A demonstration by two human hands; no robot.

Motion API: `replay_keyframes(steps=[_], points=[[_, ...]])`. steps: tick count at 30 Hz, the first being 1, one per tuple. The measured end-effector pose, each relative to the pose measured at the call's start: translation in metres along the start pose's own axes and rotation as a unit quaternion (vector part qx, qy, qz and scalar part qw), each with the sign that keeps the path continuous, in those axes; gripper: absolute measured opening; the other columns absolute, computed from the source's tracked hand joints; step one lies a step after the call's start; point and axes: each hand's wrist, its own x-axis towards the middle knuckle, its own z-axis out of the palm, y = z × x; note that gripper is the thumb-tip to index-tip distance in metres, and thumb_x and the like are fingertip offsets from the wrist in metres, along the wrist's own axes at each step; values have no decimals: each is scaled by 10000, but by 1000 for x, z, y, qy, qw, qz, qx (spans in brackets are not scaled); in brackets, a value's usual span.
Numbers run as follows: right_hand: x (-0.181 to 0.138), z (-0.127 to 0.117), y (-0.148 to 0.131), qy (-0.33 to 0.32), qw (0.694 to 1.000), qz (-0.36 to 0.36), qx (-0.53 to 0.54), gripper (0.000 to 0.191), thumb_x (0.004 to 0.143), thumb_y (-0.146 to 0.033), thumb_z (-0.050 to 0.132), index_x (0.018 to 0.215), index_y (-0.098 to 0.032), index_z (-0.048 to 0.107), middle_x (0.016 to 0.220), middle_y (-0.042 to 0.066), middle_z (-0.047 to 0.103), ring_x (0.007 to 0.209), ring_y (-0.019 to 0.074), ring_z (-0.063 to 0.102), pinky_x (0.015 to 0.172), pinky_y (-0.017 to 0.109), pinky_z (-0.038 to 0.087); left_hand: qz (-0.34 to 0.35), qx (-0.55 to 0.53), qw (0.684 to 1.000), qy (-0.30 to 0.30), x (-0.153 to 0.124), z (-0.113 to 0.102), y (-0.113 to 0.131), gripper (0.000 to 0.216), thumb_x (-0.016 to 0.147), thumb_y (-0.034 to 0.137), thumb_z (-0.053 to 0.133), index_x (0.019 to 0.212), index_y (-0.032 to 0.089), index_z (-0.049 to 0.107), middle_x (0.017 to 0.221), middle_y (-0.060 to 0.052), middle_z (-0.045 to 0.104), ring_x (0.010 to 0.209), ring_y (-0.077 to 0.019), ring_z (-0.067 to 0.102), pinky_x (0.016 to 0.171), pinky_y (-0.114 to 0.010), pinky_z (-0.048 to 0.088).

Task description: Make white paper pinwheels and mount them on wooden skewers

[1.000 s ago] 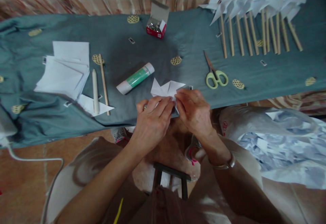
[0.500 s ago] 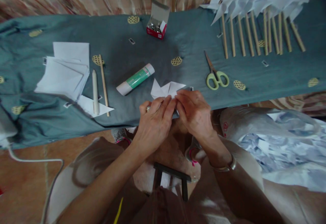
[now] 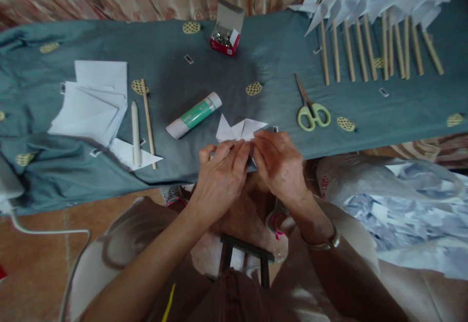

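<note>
At the near edge of the cloth-covered table, a white paper pinwheel [image 3: 243,129] lies with two pointed blades showing beyond my fingers. My left hand [image 3: 224,170] is closed on its near left part, fingers bent and pressed down. From the other side my right hand [image 3: 281,163] pinches the paper, its fingertips close to those of the left. The pinwheel's near part is hidden under both hands. Just past my left hand lies a glue stick [image 3: 194,115] with a green label. Green-handled scissors [image 3: 311,110] rest to the right, apart from my right hand.
Finished pinwheels [image 3: 380,0] on wooden sticks lie at the far right. An open red box [image 3: 225,42] of small metal pieces stands at the back. Paper sheets [image 3: 86,110], a pale pointed tool [image 3: 135,134] and a thin stick [image 3: 149,124] lie left. A bag [image 3: 402,214] of paper scraps sits below right.
Both hands keep their hold on the paper pinwheel, with only a very slight shift of the fingers. The view has moved a little; the other things lie as before.
</note>
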Motion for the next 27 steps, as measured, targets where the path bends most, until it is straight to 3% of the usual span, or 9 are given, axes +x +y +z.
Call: replay_keyframes(steps=[13, 21, 27], points=[[3, -3, 2, 14, 1000, 11, 18, 221, 888, -107, 522, 1038, -153, 677, 1181, 140, 674, 1086, 262, 611, 935, 455, 543, 34, 13, 999, 3, 14, -4, -5, 219, 927, 131, 499, 1100, 111, 631, 998, -103, 723, 910, -232, 583, 826, -390, 390], [4, -3, 7, 23, 999, 13, 35, 229, 876, -104, 523, 1036, -176, 670, 1179, 126, 679, 1073, 257, 620, 934, 464, 537, 27, 5, 999, -17, 17, -2, -7, 223, 938, 148, 485, 1096, 130, 641, 933, -92, 722, 872, -234, 579, 784, -402, 417], [8, -3, 4, 23, 998, 35, 42, 234, 879, -126, 533, 1079, -139, 654, 1139, 146, 700, 1045, 259, 640, 932, 462, 538, 40, 18, 999, 7, 15, -2, -7, 183, 925, 144, 538, 1080, 110, 629, 967, -83, 728, 851, -223, 578, 776, -387, 403]])
